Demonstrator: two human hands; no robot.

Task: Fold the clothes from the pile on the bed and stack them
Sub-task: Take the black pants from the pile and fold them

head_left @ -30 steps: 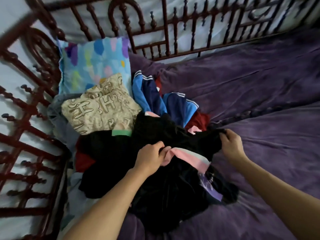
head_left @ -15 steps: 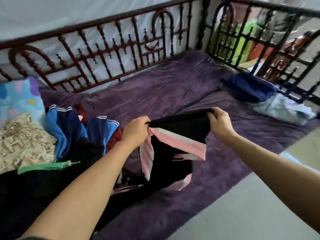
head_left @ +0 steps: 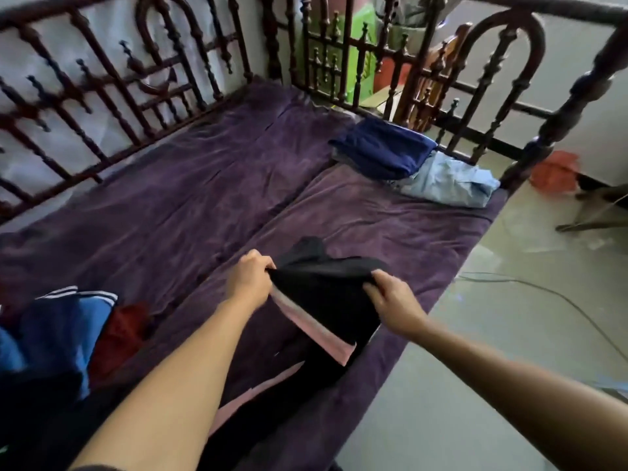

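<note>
Black garment (head_left: 326,300): lifted off the pile a second ago, now carried right over the open purple bed (head_left: 190,205).
Left hand (head_left: 249,283): moved right with its pinched edge.
Right hand (head_left: 390,302): closer to the left hand, garment span narrower.

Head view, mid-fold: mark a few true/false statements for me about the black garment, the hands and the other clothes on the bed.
1. The left hand and the right hand both grip the black garment by its upper edge. True.
2. The black garment's trim is green. False: the trim is pink.
3. A folded navy garment lies next to a light blue garment at the far end of the bed. True.
4. The unfolded clothes lie on the person's right. False: the blue striped jacket and the red garment lie on the left.
</note>
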